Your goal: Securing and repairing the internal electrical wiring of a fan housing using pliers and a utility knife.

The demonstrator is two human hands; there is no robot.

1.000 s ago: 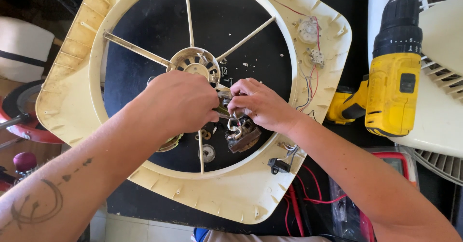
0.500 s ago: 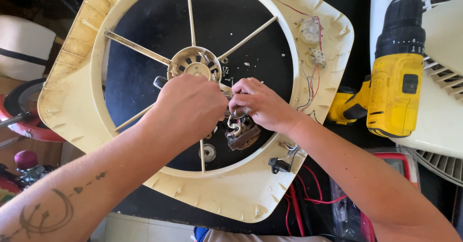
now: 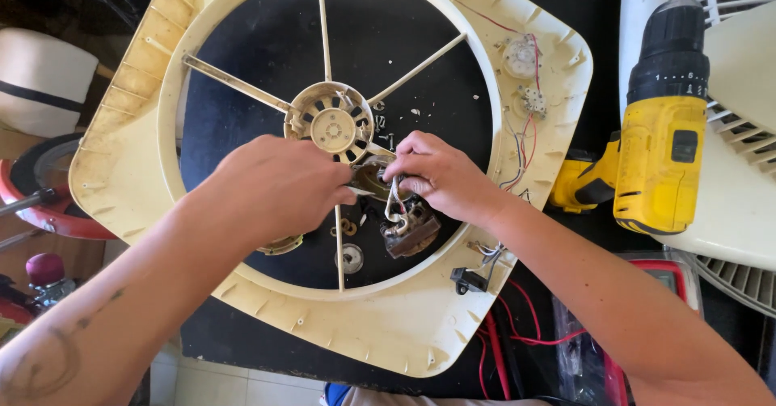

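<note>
Over the yellowed plastic fan frame [image 3: 420, 325], the left hand [image 3: 271, 192] and right hand [image 3: 436, 175] pinch a small brown metal motor part [image 3: 373, 177] beside the round slotted hub [image 3: 333, 123].

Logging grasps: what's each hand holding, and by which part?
Right hand pinches the wires at the top of the small motor part. Left hand covers its fingertips; its hold cannot be told.

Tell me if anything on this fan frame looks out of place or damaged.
Yes. The motor part lies loose inside the cream fan frame, not mounted at the hub, with washers scattered beside it. Red wires hang exposed along the frame's right edge. The plastic looks yellowed and stained.
</note>
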